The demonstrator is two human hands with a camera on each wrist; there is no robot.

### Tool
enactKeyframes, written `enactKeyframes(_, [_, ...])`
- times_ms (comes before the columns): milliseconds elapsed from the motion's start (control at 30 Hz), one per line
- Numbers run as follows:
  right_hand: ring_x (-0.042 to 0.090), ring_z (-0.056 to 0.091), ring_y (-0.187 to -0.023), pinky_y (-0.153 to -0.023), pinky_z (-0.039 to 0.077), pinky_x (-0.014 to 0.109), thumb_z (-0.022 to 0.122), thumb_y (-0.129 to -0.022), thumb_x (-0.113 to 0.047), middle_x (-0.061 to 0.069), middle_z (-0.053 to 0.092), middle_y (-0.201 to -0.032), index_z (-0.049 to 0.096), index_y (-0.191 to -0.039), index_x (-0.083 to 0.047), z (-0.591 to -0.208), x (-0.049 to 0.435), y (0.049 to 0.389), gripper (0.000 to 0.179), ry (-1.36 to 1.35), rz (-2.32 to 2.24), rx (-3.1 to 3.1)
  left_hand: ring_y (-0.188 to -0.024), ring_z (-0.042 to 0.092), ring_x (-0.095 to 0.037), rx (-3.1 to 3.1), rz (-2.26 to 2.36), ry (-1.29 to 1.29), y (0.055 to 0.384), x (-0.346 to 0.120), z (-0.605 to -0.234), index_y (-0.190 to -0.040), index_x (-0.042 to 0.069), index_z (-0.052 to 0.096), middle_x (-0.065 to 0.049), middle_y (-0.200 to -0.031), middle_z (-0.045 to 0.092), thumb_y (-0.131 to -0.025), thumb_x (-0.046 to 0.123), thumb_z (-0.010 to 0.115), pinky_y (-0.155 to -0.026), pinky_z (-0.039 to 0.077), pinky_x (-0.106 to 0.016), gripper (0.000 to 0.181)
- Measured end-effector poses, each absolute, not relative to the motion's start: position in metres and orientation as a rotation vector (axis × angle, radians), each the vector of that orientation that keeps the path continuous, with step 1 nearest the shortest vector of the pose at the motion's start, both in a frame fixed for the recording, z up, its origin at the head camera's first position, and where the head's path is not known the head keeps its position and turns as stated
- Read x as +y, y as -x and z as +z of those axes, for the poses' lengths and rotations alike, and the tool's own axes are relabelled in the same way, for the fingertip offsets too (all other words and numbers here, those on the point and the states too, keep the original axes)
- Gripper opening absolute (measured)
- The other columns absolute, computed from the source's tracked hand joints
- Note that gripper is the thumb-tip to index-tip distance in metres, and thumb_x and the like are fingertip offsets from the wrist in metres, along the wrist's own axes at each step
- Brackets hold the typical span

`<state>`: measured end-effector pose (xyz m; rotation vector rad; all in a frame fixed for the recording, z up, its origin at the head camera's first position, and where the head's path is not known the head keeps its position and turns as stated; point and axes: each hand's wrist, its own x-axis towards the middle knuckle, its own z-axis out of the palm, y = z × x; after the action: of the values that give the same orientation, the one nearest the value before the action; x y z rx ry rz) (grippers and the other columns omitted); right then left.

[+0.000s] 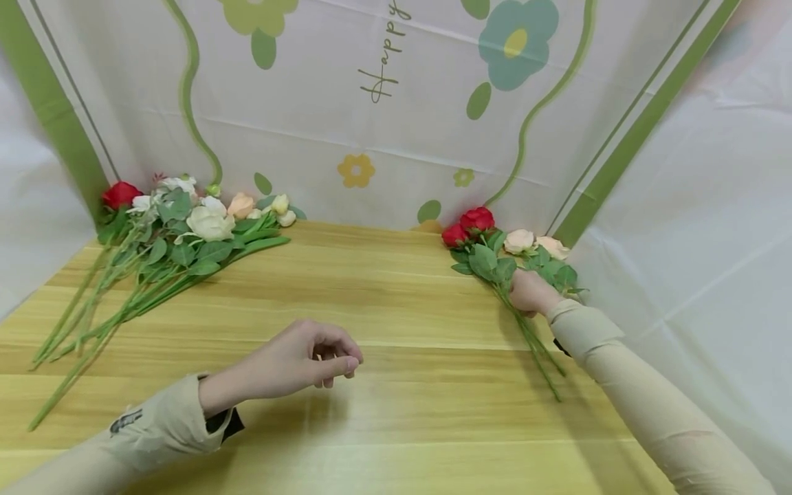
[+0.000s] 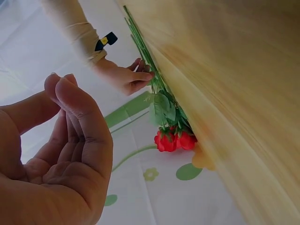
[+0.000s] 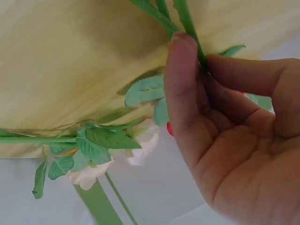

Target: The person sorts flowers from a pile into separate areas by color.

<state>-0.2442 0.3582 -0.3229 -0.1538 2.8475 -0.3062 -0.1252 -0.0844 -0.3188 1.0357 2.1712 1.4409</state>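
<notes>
My right hand (image 1: pixel 533 294) pinches the green stems of the red roses (image 1: pixel 478 218) at the right of the table. In the right wrist view the stems (image 3: pixel 187 23) pass between the thumb and fingers of the right hand (image 3: pixel 234 136). The rose heads lie toward the backdrop, and the stem ends point to the front. My left hand (image 1: pixel 291 361) hovers over the middle of the table, fingers loosely curled and holding nothing. Pale pink roses (image 1: pixel 520 240) with green leaves lie just beyond the right hand, at the table's right edge.
A pile of flowers lies at the back left: a red rose (image 1: pixel 121 195), a white rose (image 1: pixel 210 223), a peach bloom (image 1: pixel 240 205) and others, with long stems (image 1: pixel 74 344) reaching forward. Behind the wooden table (image 1: pixel 383 289) hangs a printed cloth backdrop (image 1: pixel 408 137).
</notes>
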Motion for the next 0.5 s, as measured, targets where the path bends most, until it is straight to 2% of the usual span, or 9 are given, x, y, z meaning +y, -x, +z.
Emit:
enactKeyframes(167, [0.014,0.046,-0.034,-0.036,0.040,0.027,0.043,-0.081,0.001,0.002,0.046,-0.043,0.044,-0.058,-0.013,-0.325,0.350,0.244,0.027,0.082,-0.253,2.827,-0.065,0.063,-0.022,2.152,1.423,-1.039,0.125,-0.085,-0.319,-0.098,0.017,0.072,0.003,-0.082,0.067,-0.099,0.022,0.062,-0.057,0.054,-0.033,0.011])
enactKeyframes(267, [0.016,0.048,-0.042,-0.041,0.041,0.031,0.048,-0.082,-0.003,0.004,0.049,-0.053,0.045,-0.064,-0.012,-0.327,0.346,0.243,0.020,0.086,-0.157,2.867,-0.065,0.064,-0.022,2.146,1.410,-1.034,0.125,-0.086,-0.319,-0.097,0.018,0.072,0.003,-0.081,0.067,-0.100,0.023,0.061,-0.057,0.054,-0.033,0.012])
enactKeyframes(400, [0.021,0.045,-0.056,-0.048,0.041,0.039,0.052,-0.081,-0.007,0.006,0.046,-0.064,0.042,-0.067,-0.013,-0.330,0.344,0.241,0.019,0.114,-0.025,2.928,-0.065,0.063,-0.019,2.140,1.397,-1.035,0.124,-0.085,-0.318,-0.097,0.018,0.072,0.003,-0.081,0.067,-0.100,0.024,0.061,-0.057,0.054,-0.033,0.013])
enactKeyframes(500, [0.024,0.047,-0.060,-0.050,0.042,0.042,0.052,-0.082,-0.008,0.008,0.050,-0.067,0.043,-0.066,-0.012,-0.331,0.344,0.240,0.018,0.109,0.016,2.950,-0.065,0.063,-0.018,2.142,1.387,-1.045,0.124,-0.085,-0.318,-0.097,0.018,0.072,0.004,-0.080,0.067,-0.100,0.023,0.061,-0.057,0.054,-0.033,0.013])
